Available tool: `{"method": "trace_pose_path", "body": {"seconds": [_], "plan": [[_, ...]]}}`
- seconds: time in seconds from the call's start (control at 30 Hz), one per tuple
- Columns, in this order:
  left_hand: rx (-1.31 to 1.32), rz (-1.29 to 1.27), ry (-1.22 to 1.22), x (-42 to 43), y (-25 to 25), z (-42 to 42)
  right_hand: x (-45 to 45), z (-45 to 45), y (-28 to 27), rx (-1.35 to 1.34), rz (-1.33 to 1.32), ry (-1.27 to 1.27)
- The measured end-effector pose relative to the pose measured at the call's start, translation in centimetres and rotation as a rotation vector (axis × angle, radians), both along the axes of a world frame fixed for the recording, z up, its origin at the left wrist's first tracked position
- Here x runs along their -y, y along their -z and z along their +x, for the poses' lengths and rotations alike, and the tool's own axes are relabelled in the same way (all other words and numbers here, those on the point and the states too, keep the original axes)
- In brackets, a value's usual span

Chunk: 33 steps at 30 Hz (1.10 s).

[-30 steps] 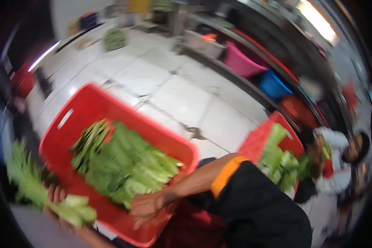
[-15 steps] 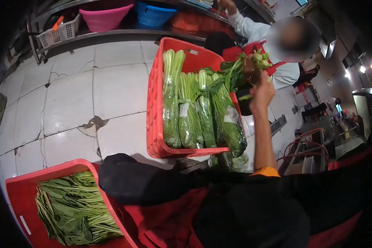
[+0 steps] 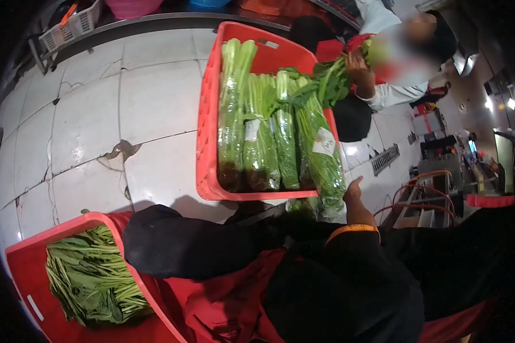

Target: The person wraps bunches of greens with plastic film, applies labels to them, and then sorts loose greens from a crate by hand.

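Observation:
My right hand (image 3: 353, 195), below an orange cuff, is beside the right edge of a red crate (image 3: 243, 195), near a bag of leafy greens (image 3: 329, 171). A finger or thumb points up; the other fingers are partly hidden, and I see nothing held. My left hand is out of view. The crate holds several plastic-wrapped bundles of long green vegetables (image 3: 258, 154). Above its right side, another person's hand (image 3: 359, 71) grips a loose leafy stalk (image 3: 333, 83).
A second red crate (image 3: 26, 268) at lower left contains loose leafy greens (image 3: 91, 274). My dark-clothed knee (image 3: 171, 240) is between the crates. Cracked white tiles (image 3: 160, 114) cover the floor. A metal shelf (image 3: 149, 26) carries tubs and a white basket (image 3: 71, 28).
My right hand has come down and back from the loose leafy stalk, where a green stem showed at its fingers. The other person's hand keeps the stalk. The view has shifted slightly.

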<state>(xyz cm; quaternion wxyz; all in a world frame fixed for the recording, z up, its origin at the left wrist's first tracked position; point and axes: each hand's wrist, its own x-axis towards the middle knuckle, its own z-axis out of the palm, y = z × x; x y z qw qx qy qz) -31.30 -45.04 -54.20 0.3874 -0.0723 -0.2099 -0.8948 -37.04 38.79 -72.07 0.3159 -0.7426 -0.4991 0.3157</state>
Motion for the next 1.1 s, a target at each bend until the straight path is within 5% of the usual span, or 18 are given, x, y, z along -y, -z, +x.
{"method": "trace_pose_path", "body": {"seconds": [0.07, 0.17, 0.2, 0.27, 0.33, 0.4, 0.47, 0.5, 0.53, 0.57, 0.6, 0.67, 0.73, 0.8, 0.87, 1.0, 1.07, 1.1], "plan": [[-0.005, -0.002, -0.016, 0.0, 0.0, 0.4, 1.7, -2.0, -0.8, 0.291, 0.174, 0.302], [0.017, -0.003, -0.053, 0.8, -0.3, 2.1, 2.6, -6.7, -4.8, 0.112, 0.759, -0.222], [0.027, -0.007, -0.087, 1.3, -0.5, 3.4, 0.7, -10.0, -6.3, 0.201, 0.759, -0.261], [0.025, -0.017, -0.167, 1.9, -1.0, 6.7, 4.6, -17.4, -10.3, -0.179, 1.256, -0.79], [-0.04, -0.026, -0.229, 1.1, -1.1, 9.0, 26.6, -20.5, -19.3, -0.635, 0.535, -1.058], [-0.083, -0.072, -0.258, 0.5, -0.8, 9.5, 34.4, -22.7, -19.7, -0.792, 0.661, -1.735], [-0.001, -0.189, -0.327, 0.7, -1.1, 10.2, 49.0, -19.2, -19.7, -0.756, 0.271, -2.218], [-0.034, -0.195, -0.31, 0.7, -1.2, 9.7, 54.7, -18.0, -18.6, -0.728, 0.538, -2.549], [-0.069, -0.196, -0.286, 0.7, -1.2, 9.3, 60.1, -15.1, -18.1, -0.727, 0.453, -2.803], [-0.07, -0.19, -0.298, 0.9, -1.1, 9.7, 64.6, -14.0, -17.3, -0.39, -0.074, -3.148], [-0.074, -0.182, -0.308, 1.0, -0.8, 10.0, 68.4, -12.0, -14.6, -0.374, 0.246, -3.324], [-0.071, -0.147, -0.332, 1.8, -0.4, 11.2, 74.9, -7.7, -8.9, 0.366, 0.191, -3.598], [-0.052, -0.167, -0.335, 2.4, 0.0, 11.7, 78.4, -4.1, -5.4, 1.2, 0.539, -3.61], [-0.027, -0.148, -0.375, 2.4, 0.1, 12.0, 78.9, -2.0, -2.1, 1.421, 0.942, -3.594], [-0.026, -0.143, -0.373, 2.5, -0.1, 12.0, 78.1, -0.7, 4.1, 0.78, 1.54, -3.583], [0.025, -0.163, -0.373, 3.4, 0.3, 12.8, 78.9, -0.5, 3.7, 1.159, 1.546, -3.442], [0.042, -0.148, -0.388, 3.6, 0.4, 13.1, 79.3, -1.0, -1.2, 1.268, 1.461, -3.449], [0.05, -0.163, -0.384, 3.8, 0.4, 13.2, 79.5, -1.7, -2.9, 1.176, 1.157, -3.463]]}}
